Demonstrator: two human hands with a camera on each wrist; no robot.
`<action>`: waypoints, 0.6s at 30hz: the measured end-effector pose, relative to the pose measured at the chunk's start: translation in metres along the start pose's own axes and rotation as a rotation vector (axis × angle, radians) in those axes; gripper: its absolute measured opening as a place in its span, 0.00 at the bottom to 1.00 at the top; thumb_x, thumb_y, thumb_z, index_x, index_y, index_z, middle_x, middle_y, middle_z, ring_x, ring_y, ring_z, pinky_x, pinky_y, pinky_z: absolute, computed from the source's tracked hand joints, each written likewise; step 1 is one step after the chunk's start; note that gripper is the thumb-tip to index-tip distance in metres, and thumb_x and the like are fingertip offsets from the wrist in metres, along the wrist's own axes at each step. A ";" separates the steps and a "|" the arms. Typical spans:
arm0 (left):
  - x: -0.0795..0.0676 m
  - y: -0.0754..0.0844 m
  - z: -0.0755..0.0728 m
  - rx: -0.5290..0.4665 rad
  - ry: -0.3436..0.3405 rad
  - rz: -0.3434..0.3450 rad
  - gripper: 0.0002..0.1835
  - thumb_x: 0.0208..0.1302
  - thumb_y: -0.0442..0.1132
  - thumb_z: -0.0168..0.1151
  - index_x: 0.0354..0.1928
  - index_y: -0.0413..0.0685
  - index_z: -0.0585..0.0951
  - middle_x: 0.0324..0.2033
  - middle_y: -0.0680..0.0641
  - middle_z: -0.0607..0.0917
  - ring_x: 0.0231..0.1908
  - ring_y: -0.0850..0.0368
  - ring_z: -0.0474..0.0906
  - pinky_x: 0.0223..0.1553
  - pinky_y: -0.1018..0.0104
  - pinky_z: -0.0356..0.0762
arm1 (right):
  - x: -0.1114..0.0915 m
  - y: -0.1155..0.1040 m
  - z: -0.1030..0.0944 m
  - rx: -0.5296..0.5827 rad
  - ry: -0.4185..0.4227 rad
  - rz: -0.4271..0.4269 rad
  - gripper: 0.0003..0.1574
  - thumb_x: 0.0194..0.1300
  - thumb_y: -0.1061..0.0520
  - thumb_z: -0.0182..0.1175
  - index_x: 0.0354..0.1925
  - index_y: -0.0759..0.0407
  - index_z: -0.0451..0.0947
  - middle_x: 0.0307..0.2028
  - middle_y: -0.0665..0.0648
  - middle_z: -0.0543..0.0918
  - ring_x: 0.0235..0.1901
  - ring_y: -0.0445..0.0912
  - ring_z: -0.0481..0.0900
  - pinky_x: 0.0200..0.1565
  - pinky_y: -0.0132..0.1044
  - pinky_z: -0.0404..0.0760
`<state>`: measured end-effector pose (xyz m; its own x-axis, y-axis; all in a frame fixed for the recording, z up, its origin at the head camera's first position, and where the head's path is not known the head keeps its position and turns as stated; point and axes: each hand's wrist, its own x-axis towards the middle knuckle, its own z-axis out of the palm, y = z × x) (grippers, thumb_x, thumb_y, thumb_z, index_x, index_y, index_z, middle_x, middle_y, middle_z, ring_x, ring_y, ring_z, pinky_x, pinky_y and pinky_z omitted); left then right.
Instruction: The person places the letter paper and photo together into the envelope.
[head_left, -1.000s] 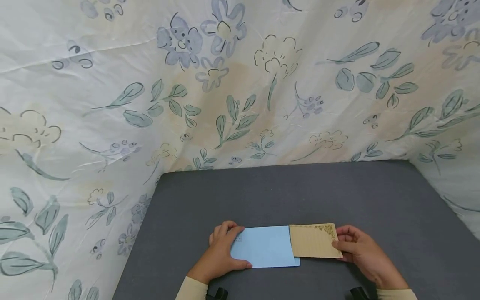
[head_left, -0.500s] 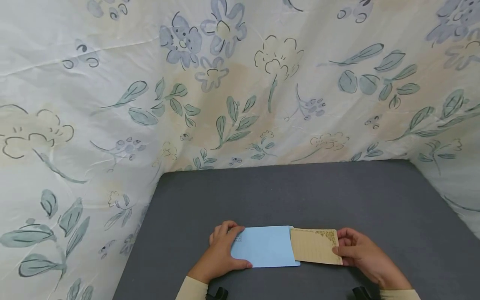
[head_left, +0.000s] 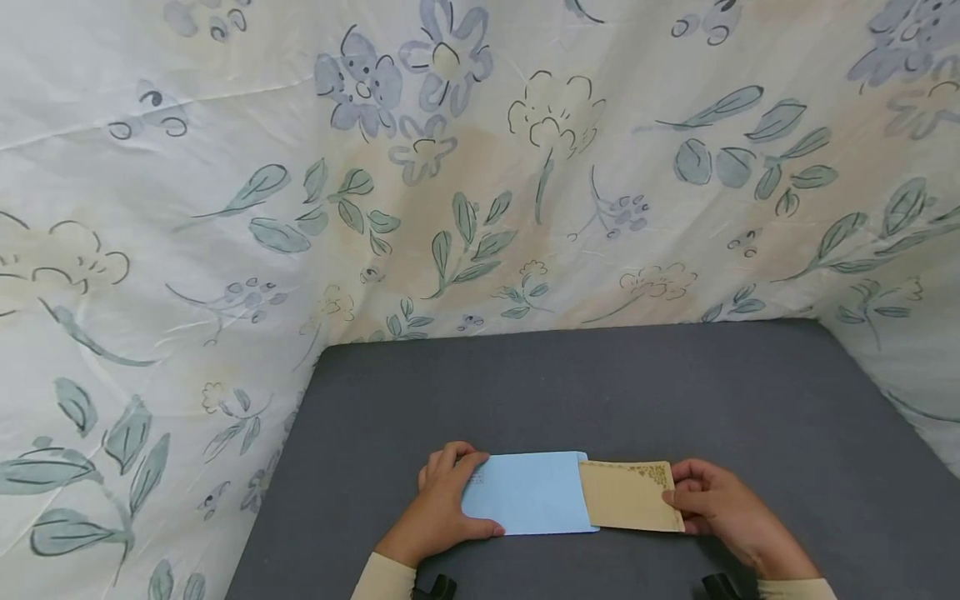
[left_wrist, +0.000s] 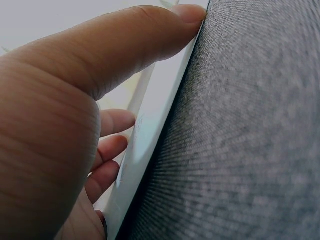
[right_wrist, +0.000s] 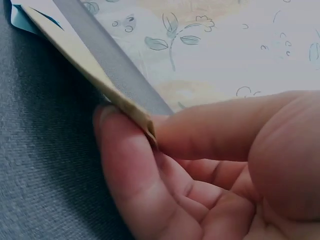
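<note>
A light blue envelope [head_left: 525, 493] lies on the grey table with its mouth to the right. My left hand [head_left: 446, 504] holds its left end, thumb at the near edge and fingers toward the far edge. In the left wrist view the thumb [left_wrist: 150, 37] stretches along the envelope's rim [left_wrist: 155, 105]. A tan lined card [head_left: 630, 497] with a gold corner pattern meets the envelope's mouth; its left end is hidden there. My right hand [head_left: 716, 508] pinches the card's right end. The right wrist view shows the card [right_wrist: 85, 62] edge-on between thumb and finger.
The dark grey tabletop [head_left: 570, 383] extends behind the hands. Floral cloth [head_left: 480, 183] hangs at the back and along both sides. Black straps [head_left: 442, 587] show near the wrists.
My right hand has brought the card nearer to the front edge of the table, tilting it slightly, then a little to the left. The left hand and the envelope stay in place.
</note>
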<state>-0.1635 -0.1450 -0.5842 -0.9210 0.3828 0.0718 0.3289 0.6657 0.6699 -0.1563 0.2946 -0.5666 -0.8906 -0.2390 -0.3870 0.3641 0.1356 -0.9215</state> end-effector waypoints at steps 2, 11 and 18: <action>0.000 -0.001 0.001 -0.006 0.000 0.003 0.53 0.48 0.66 0.88 0.74 0.54 0.78 0.67 0.53 0.67 0.67 0.43 0.59 0.65 0.29 0.54 | 0.000 0.001 -0.001 0.011 -0.032 0.003 0.21 0.76 0.62 0.68 0.59 0.72 0.73 0.38 0.61 0.83 0.36 0.53 0.86 0.37 0.46 0.86; -0.002 -0.001 0.001 -0.021 -0.002 -0.001 0.53 0.49 0.66 0.88 0.75 0.54 0.78 0.67 0.54 0.67 0.68 0.43 0.58 0.65 0.29 0.53 | 0.001 0.004 -0.002 0.033 -0.091 0.006 0.16 0.77 0.63 0.67 0.56 0.69 0.74 0.40 0.59 0.84 0.37 0.51 0.87 0.37 0.45 0.86; -0.002 -0.001 0.003 -0.012 0.005 0.000 0.53 0.48 0.65 0.88 0.75 0.54 0.78 0.67 0.54 0.67 0.69 0.43 0.58 0.66 0.29 0.52 | 0.001 0.005 0.004 0.026 -0.084 -0.025 0.18 0.76 0.61 0.68 0.56 0.69 0.75 0.41 0.61 0.85 0.38 0.53 0.87 0.38 0.47 0.86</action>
<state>-0.1610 -0.1446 -0.5876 -0.9220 0.3798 0.0756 0.3265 0.6575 0.6790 -0.1547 0.2911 -0.5718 -0.8737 -0.3222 -0.3644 0.3502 0.1034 -0.9310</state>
